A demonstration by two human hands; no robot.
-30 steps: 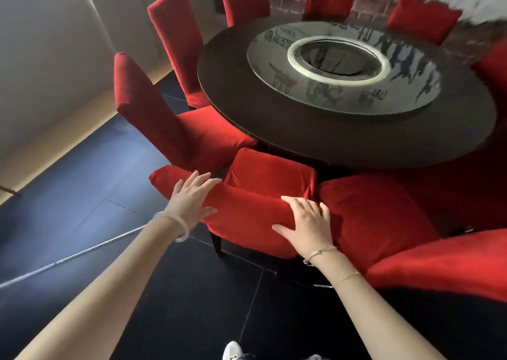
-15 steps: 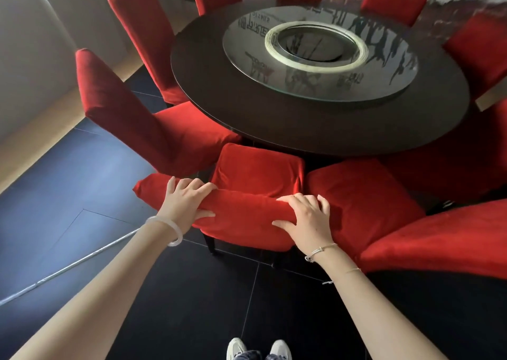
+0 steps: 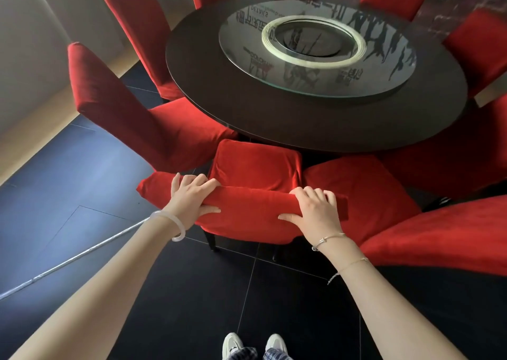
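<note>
Shoes: a pair of white shoes [image 3: 231, 344] stands on the dark tiled floor [image 3: 178, 304], in line with the chair.
Room behind: open floor lies between the shoes and the chair legs, and it widens to the left.
Left hand: the left hand [image 3: 192, 195] grasps the backrest [image 3: 247, 208] left of its middle. The fingers [image 3: 204, 181] are hooked over the top edge and the thumb is on the near face. A pale bangle [image 3: 175, 226] sits on the wrist.
Right hand: the right hand [image 3: 315, 213] grasps the same top edge near its right end, fingers [image 3: 312, 195] curled over and thumb spread on the near face.
Chair: the red dining chair [image 3: 247, 230] wears a velvet-like slipcover. Its dark legs show below the hem.
Seat: the square red seat [image 3: 255, 164] has its front edge at the table rim.
Right side: the neighbouring chair [image 3: 356, 189] stands just beside the seat, with only a narrow dark gap between.
Left side: the high-backed chair [image 3: 123, 107] is angled outward, its seat corner near the held chair.
Table: the round dark table [image 3: 247, 112] carries a glass turntable [image 3: 315, 82] at its centre.
Far side: more red chairs ring the table.
</note>
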